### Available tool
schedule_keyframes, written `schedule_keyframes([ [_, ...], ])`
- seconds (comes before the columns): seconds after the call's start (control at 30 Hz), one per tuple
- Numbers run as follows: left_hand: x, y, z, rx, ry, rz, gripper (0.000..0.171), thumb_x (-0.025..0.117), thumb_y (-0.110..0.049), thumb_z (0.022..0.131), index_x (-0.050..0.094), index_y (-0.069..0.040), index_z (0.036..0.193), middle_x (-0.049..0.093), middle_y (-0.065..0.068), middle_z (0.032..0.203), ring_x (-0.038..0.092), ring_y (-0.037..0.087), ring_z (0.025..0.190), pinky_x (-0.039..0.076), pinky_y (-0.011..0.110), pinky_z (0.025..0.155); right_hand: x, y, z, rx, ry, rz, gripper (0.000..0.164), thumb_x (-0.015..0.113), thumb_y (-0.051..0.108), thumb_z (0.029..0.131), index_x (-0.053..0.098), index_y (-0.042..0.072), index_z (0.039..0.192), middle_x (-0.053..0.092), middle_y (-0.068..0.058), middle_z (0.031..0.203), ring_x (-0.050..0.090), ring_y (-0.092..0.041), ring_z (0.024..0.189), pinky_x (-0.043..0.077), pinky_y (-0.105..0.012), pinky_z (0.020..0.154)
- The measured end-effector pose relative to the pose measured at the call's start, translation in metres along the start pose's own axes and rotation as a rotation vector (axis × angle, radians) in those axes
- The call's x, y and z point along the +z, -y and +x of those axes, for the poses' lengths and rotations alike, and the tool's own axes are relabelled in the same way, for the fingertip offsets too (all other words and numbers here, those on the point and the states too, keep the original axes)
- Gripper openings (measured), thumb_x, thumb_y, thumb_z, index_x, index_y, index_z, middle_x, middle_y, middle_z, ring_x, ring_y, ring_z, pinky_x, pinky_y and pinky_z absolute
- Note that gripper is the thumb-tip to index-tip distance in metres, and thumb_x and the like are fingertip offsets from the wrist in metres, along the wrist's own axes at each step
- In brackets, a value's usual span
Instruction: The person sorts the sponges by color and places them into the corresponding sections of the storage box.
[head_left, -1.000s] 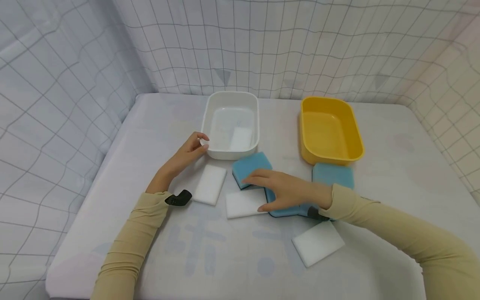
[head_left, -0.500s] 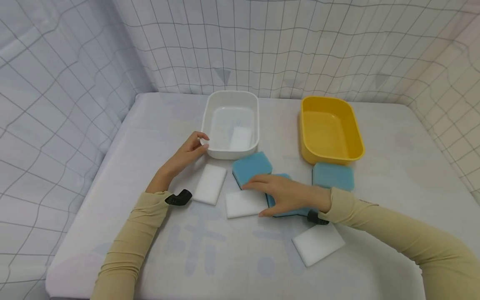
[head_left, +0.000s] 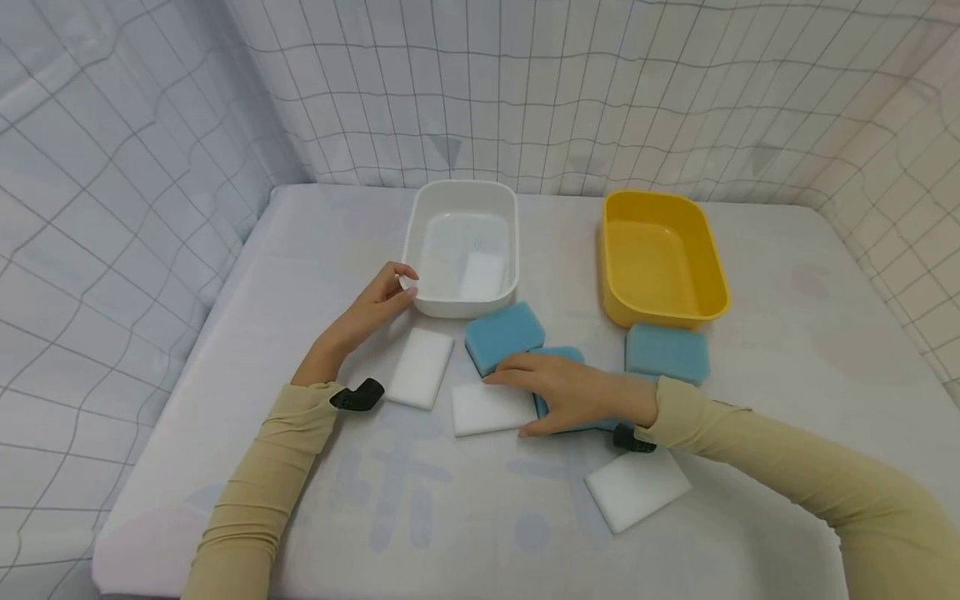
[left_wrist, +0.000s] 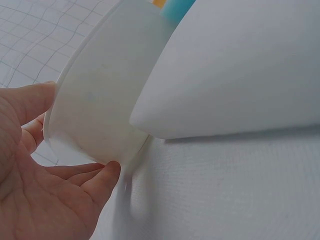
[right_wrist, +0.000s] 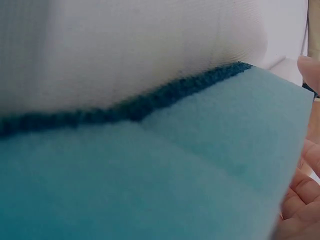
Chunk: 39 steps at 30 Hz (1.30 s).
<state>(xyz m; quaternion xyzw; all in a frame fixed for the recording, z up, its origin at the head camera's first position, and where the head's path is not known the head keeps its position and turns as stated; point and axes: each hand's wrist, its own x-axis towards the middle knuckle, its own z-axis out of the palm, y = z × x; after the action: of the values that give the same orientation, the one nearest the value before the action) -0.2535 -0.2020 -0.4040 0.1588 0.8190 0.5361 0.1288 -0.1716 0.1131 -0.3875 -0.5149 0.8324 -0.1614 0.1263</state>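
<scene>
My left hand (head_left: 371, 308) grips the near left corner of a white plastic bin (head_left: 465, 308), thumb at its rim and fingers about the wall. A white sponge (head_left: 482, 275) lies inside that bin. My right hand (head_left: 573, 387) is spread low over the middle sponges, thumb and fingers apart at the right end of a white sponge (head_left: 491, 408). Partly hidden under this hand are blue sponge pieces (head_left: 564, 354) with a dark scouring side. Another blue sponge (head_left: 504, 336) sits against the white bin's front. In the right wrist view, blue sponge (right_wrist: 150, 185) covers much of the hand.
A yellow bin (head_left: 663, 318) stands at the back right, with a blue sponge (head_left: 667, 354) before it. One white sponge (head_left: 422, 368) lies near my left wrist, another white sponge (head_left: 637, 492) below my right sleeve. Grid-patterned cloth (head_left: 517, 92) walls the table's back and sides.
My right hand has shifted slightly toward my body, its thumb a little lower over the cloth. The left hand stays at the white bin, and the sponges lie in the same places.
</scene>
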Motion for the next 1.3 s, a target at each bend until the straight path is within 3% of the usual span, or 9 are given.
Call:
schedule_keyframes([
  [0.47, 0.002, -0.033, -0.014, -0.011, 0.013, -0.005, 0.028, 0.042, -0.013, 0.099, 0.033, -0.003, 0.123, 0.035, 0.004, 0.08, 0.034, 0.012, 0.074, 0.029, 0.026, 0.07, 0.005, 0.001, 0.004, -0.018, -0.014, -0.063, 0.063, 0.073, 0.033, 0.08, 0.048, 0.012, 0.134, 0.051, -0.006, 0.134, 0.05, -0.019, 0.121, 0.044, -0.034, 0.1],
  [0.87, 0.001, -0.027, -0.01, -0.024, 0.021, 0.004, 0.029, 0.041, -0.016, 0.1, 0.032, -0.005, 0.125, 0.034, 0.004, 0.081, 0.034, 0.015, 0.076, 0.029, 0.028, 0.072, 0.006, 0.0, 0.006, 0.02, -0.005, -0.037, 0.059, 0.071, 0.03, 0.083, 0.047, 0.016, 0.135, 0.049, -0.005, 0.137, 0.047, -0.018, 0.126, 0.043, -0.033, 0.102],
  [1.3, 0.001, -0.026, -0.01, -0.014, 0.019, 0.0, 0.029, 0.042, -0.016, 0.1, 0.031, -0.005, 0.125, 0.032, 0.004, 0.079, 0.032, 0.014, 0.073, 0.028, 0.027, 0.069, 0.0, 0.003, 0.009, -0.02, -0.094, 0.008, 0.058, 0.07, 0.029, 0.084, 0.047, 0.015, 0.135, 0.049, -0.006, 0.136, 0.049, -0.018, 0.124, 0.046, -0.033, 0.099],
])
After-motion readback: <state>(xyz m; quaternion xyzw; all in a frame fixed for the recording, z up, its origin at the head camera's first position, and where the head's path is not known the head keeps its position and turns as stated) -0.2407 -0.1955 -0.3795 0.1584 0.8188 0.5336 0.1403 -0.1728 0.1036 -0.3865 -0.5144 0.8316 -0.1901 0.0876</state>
